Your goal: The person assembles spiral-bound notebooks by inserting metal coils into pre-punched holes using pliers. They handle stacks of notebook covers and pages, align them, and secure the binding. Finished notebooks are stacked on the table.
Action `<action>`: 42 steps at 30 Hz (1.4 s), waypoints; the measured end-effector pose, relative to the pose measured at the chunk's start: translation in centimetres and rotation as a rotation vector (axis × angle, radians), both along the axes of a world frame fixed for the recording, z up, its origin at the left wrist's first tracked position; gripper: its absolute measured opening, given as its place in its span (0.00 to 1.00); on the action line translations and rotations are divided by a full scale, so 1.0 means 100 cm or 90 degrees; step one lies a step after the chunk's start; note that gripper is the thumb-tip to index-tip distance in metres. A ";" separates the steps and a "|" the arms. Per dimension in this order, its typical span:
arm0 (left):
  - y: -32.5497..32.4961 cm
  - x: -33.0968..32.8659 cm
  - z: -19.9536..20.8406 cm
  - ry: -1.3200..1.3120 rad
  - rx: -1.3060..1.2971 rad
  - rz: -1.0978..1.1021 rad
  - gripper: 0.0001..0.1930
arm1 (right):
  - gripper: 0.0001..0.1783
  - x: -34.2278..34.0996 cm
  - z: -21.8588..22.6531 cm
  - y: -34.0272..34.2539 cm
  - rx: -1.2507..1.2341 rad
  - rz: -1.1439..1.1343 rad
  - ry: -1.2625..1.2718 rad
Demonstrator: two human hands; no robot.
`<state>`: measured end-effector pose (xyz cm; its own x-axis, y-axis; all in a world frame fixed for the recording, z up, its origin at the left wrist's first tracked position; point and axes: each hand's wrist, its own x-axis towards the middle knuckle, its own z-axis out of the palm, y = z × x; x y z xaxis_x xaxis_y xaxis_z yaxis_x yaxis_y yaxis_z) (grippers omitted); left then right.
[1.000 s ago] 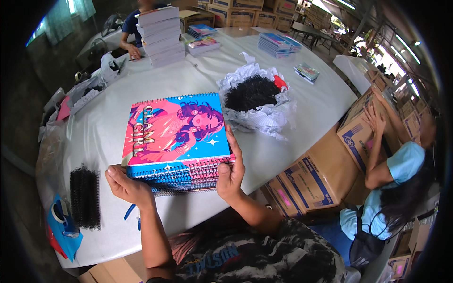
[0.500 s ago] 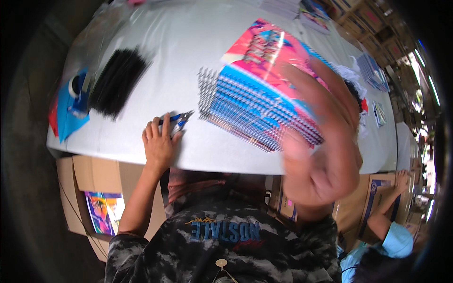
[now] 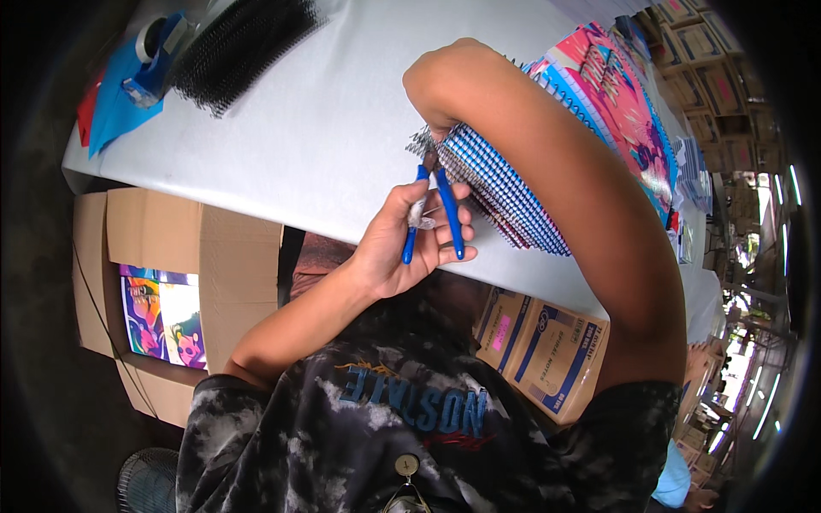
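Tabletop (image 3: 342, 111) bears a stack of spiral notebooks (image 3: 505, 184), right of the left hand (image 3: 398, 248), bindings slanting toward the lower right. The right hand (image 3: 440, 90) bends down over the near corner; its grip is hidden, so I cannot tell. The left hand holds pliers (image 3: 444, 192), handles spread, tips pointing straight away at protruding coil ends (image 3: 419, 139).

A wide fisheye worn on the head — left of a side-by-side pair — looks steeply down from close above. The tie-dye T-shirt (image 3: 402, 402) fills the lower middle, the left grip (image 3: 395, 258) sits near mid-frame, the tabletop (image 3: 316, 137) slants above — dark rim curving round the corners.
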<state>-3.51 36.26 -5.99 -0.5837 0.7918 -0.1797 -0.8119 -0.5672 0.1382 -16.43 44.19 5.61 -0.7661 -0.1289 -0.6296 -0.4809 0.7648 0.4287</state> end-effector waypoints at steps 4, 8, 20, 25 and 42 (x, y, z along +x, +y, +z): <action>0.002 0.001 -0.009 0.002 -0.035 -0.002 0.25 | 0.15 -0.001 -0.020 -0.015 0.014 0.035 -0.008; 0.005 -0.005 -0.007 0.039 -0.102 -0.015 0.25 | 0.14 -0.002 -0.030 -0.001 -0.025 0.027 0.020; -0.007 -0.013 -0.006 0.134 -0.311 -0.059 0.28 | 0.14 -0.009 -0.039 0.001 -0.072 0.017 -0.029; -0.002 -0.011 0.009 0.151 -0.329 -0.064 0.29 | 0.12 -0.008 -0.006 -0.007 -0.068 -0.011 -0.119; 0.001 -0.019 0.012 0.276 -0.382 -0.026 0.29 | 0.12 -0.016 -0.002 -0.002 -0.134 0.017 -0.109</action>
<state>-5.41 36.34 -4.78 -0.6729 0.6527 -0.3482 -0.6326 -0.2637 0.7282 -18.03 44.03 5.37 -0.6454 -0.2894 -0.7069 -0.5544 0.8141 0.1728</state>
